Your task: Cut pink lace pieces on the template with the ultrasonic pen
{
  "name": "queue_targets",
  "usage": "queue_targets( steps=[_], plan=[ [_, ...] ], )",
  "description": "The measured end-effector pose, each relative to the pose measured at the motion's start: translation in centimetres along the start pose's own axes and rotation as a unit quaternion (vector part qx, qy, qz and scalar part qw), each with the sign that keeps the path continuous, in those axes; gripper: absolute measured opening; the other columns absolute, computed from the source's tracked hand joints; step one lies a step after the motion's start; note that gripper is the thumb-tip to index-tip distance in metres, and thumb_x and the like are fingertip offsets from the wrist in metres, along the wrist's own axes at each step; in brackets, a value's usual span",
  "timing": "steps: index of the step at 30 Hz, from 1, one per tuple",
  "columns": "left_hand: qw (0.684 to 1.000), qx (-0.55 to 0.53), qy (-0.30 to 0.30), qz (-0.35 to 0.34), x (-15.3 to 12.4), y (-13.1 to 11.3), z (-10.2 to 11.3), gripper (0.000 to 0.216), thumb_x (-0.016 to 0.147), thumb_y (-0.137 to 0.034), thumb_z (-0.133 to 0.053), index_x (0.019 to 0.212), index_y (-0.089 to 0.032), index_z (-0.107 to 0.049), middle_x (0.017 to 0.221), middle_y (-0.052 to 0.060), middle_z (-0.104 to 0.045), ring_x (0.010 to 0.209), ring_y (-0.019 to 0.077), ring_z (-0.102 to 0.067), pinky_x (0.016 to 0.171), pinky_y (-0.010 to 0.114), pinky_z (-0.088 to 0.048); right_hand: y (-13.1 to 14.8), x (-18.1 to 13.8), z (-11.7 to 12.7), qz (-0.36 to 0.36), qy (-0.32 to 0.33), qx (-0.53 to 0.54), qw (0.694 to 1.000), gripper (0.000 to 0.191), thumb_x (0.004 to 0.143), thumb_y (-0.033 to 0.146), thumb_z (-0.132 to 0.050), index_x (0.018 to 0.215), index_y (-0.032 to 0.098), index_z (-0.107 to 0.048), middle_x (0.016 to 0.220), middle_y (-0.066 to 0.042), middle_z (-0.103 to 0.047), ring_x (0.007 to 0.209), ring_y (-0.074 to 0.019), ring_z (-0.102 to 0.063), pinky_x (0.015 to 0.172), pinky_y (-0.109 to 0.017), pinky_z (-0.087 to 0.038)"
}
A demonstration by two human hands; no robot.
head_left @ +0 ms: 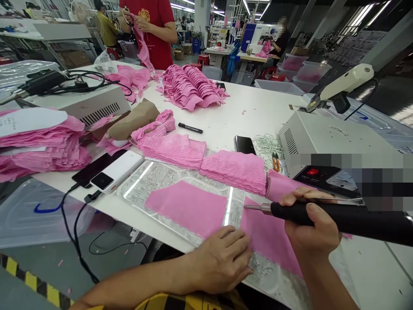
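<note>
So the pink fabric (189,206) lies flat on the glass plate (145,176) at lower centre of the frame, at the near edge of the counter (245,112). The left hand (222,258) is spread palm-down on its near edge. The right hand (309,224) is wrapped round the black cutter (338,217), which comes in almost level from the right, its metal tip (254,207) aimed left, just above the left hand's fingers and right beside the fabric's right edge.

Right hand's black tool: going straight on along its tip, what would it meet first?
Likely the pink fabric piece on the lit plate, just left of the tool in the right hand; height above the cloth is unclear.
</note>
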State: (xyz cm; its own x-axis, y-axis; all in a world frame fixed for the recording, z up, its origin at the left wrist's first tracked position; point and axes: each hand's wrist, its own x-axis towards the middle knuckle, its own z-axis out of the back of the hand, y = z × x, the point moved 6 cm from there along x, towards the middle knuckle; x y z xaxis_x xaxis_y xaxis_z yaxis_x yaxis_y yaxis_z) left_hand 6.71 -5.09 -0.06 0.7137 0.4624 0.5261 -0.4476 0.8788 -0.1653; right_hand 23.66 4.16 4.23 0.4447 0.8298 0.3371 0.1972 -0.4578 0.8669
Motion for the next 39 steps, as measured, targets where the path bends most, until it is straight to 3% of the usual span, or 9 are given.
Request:
queue_targets(
  steps=[3,11,18,27,33,39],
  plan=[
    [1.0,-0.005,0.008,0.0,0.0,0.1,-0.2,0.025,0.097,-0.032,-0.056,0.104,-0.011,-0.065,0.11,0.016,-0.07,0.107,0.0231,-0.064,0.096,0.037,-0.05,0.1,0.0,-0.2,0.0,0.004,-0.005,1.0,0.01,0.061,0.024,-0.061,0.07,0.02,-0.059,0.073,0.001,-0.057,0.054,-0.0122,-0.054,0.053,-0.032,-0.049],
    [0.999,-0.017,-0.042,-0.002,0.1,0.1,0.6,0.023,0.096,-0.026,-0.055,0.101,-0.007,-0.066,0.104,0.014,-0.071,0.102,0.0233,-0.066,0.095,0.037,-0.051,0.3,0.0,0.1,-0.01,0.009,0.017,1.0,0.012,0.06,0.024,-0.059,0.071,0.019,-0.06,0.072,0.001,-0.057,0.052,-0.0115,-0.053,0.05,-0.03,-0.048],
    [1.0,-0.018,-0.003,-0.011,-0.2,0.0,0.0,0.02,0.096,-0.027,-0.056,0.101,-0.009,-0.065,0.105,0.016,-0.071,0.105,0.0234,-0.065,0.096,0.037,-0.051,0.6,-1.0,0.5,-0.015,0.045,0.019,0.999,0.012,0.061,0.025,-0.059,0.072,0.019,-0.06,0.073,0.0,-0.057,0.05,-0.0116,-0.053,0.047,-0.031,-0.047],
    [1.0,-0.013,0.002,-0.016,-0.2,-0.1,-0.1,0.019,0.096,-0.025,-0.055,0.099,-0.01,-0.064,0.105,0.016,-0.07,0.103,0.0231,-0.065,0.094,0.038,-0.052,0.3,-1.4,0.3,-0.011,0.072,0.016,0.997,0.009,0.066,0.022,-0.059,0.074,0.018,-0.06,0.075,0.0,-0.058,0.054,-0.0121,-0.056,0.052,-0.031,-0.051],
    [1.0,-0.017,-0.005,-0.026,-0.4,-0.3,0.1,0.017,0.096,-0.025,-0.055,0.097,-0.012,-0.065,0.104,0.015,-0.071,0.103,0.0226,-0.066,0.093,0.037,-0.054,0.8,-1.0,0.7,-0.018,0.042,0.022,0.999,0.012,0.062,0.024,-0.059,0.072,0.019,-0.06,0.073,0.001,-0.056,0.052,-0.0118,-0.054,0.049,-0.031,-0.05],
    [0.998,-0.013,-0.059,-0.007,0.9,0.2,1.8,0.017,0.094,-0.02,-0.054,0.102,-0.009,-0.066,0.105,0.014,-0.072,0.105,0.0223,-0.066,0.095,0.037,-0.053,3.7,1.5,3.8,0.033,-0.098,-0.003,0.995,0.013,0.054,0.024,-0.052,0.064,0.021,-0.059,0.068,0.0,-0.053,0.051,-0.0126,-0.05,0.046,-0.031,-0.044]
  ],
)
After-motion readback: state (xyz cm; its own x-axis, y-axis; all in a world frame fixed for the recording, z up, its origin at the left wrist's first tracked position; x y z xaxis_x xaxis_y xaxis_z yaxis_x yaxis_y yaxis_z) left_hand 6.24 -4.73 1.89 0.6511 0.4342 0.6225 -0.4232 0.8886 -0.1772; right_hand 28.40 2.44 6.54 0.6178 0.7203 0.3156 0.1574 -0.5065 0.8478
